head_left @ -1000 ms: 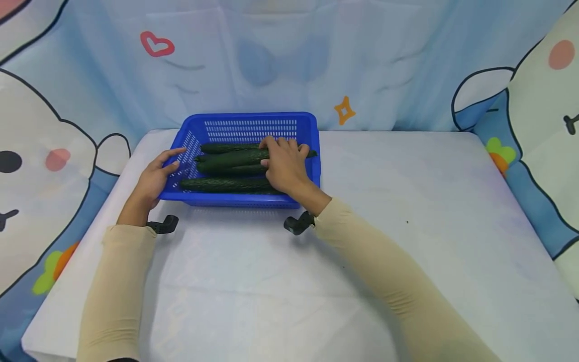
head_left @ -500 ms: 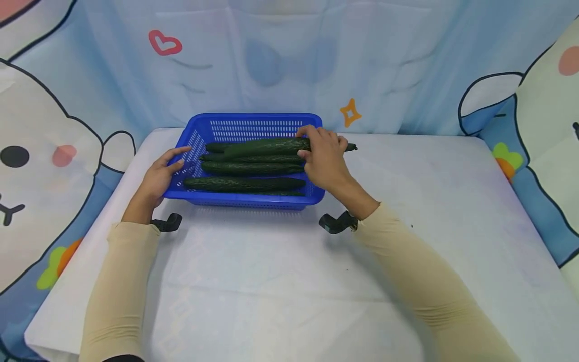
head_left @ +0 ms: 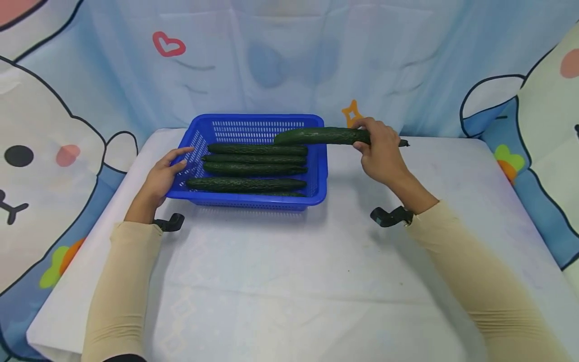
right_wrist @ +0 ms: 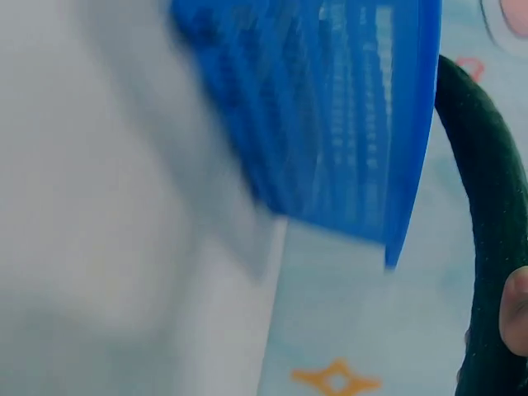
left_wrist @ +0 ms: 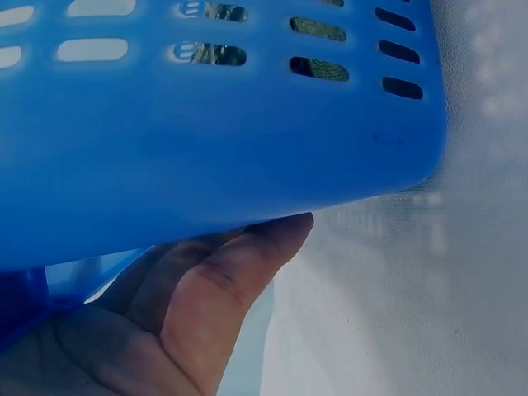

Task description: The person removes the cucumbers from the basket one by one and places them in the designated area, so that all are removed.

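Observation:
A blue plastic basket (head_left: 244, 199) stands on the table with several dark green cucumbers (head_left: 246, 185) lying lengthwise in it. My left hand (head_left: 158, 178) grips its left side, thumb and forefinger over the rim; in the left wrist view, fingers (left_wrist: 210, 305) lie under the rim against the outer wall. My right hand (head_left: 383, 151) holds one long cucumber (head_left: 321, 136) near its right end, raised above the rim. This cucumber's left tip hangs over the basket's back right corner. In the right wrist view, only a fingertip shows on the cucumber (right_wrist: 487, 190).
A white cloth covers the table (head_left: 271, 281), stretching right and in front of the basket. Behind it hangs a blue printed curtain (head_left: 289, 60). Black wrist mounts (head_left: 390, 217) stick out inward from both wrists.
My right hand has lifted one cucumber out of the basket and carried it right, above the rim. The left hand keeps its hold on the basket.

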`<state>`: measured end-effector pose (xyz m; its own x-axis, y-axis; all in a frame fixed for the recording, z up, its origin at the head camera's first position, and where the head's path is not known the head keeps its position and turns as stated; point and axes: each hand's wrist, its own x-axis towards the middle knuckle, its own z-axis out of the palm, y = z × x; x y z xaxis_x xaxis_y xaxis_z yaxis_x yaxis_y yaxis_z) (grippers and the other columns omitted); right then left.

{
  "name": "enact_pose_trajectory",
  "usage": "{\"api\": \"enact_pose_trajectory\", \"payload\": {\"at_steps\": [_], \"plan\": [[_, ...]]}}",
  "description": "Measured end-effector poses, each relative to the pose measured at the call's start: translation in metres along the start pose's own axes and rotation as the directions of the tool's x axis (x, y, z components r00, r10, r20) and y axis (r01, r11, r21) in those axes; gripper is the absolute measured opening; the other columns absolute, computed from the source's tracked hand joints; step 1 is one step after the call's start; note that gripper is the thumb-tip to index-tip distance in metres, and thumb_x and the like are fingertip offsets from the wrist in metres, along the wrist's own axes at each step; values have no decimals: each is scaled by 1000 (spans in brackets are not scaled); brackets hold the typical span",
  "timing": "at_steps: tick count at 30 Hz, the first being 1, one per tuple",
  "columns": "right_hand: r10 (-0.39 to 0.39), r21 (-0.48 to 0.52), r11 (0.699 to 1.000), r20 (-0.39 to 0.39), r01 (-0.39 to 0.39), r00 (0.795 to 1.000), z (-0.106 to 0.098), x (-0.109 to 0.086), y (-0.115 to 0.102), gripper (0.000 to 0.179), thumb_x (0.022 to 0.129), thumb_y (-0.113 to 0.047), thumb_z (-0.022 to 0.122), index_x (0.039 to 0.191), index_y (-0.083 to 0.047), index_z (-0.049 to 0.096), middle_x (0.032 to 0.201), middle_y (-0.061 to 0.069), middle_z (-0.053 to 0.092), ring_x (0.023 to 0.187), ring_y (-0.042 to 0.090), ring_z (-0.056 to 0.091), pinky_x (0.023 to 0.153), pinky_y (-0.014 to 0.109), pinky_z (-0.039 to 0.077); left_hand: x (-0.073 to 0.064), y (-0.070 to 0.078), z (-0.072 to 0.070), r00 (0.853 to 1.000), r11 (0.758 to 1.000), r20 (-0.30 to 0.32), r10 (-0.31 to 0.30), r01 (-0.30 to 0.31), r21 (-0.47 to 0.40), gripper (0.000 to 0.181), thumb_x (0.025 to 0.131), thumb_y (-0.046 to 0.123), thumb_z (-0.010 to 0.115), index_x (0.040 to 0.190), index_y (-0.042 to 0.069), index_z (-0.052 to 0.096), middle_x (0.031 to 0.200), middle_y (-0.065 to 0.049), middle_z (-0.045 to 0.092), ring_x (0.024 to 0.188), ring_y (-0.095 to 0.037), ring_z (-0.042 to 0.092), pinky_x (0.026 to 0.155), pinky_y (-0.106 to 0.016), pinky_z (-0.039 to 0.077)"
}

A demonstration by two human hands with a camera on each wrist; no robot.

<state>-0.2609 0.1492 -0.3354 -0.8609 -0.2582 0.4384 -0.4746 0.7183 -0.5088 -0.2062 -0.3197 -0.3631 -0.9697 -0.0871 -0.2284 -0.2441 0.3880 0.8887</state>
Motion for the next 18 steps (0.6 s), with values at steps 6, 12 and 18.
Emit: {"api": "enact_pose_trajectory", "payload": {"at_steps": [6, 12, 18], "plan": [[51, -52, 997, -40, -53, 998, -18, 0, 32, 31, 97, -2, 56, 127, 2, 51, 112, 32, 56, 107, 49, 48, 100, 64, 27, 0, 1, 0, 1000, 1000, -3, 14, -14, 13, 43, 107, 30, 35, 150, 29, 39, 166, -6, 15, 147, -38, 27, 117, -60, 26], [134, -92, 986, -72, -140, 988, -30, 1, 56, 34, 99, -4, 53, 131, 4, 49, 115, 36, 56, 109, 53, 48, 95, 65, 28, 2, 1, -1, 1000, 1000, -6, 21, -21, 21, 43, 107, 29, 35, 150, 29, 39, 167, -4, 13, 148, -37, 25, 118, -59, 23], [238, -122, 962, -56, -243, 970, -35, 4, 81, 37, 101, -8, 48, 137, 3, 45, 118, 38, 54, 111, 53, 48, 92, 64, 30, 3, -1, -2, 1000, 1000, -5, 15, -15, 17, 43, 107, 31, 36, 150, 31, 40, 167, -2, 13, 150, -36, 22, 119, -60, 21]]}}
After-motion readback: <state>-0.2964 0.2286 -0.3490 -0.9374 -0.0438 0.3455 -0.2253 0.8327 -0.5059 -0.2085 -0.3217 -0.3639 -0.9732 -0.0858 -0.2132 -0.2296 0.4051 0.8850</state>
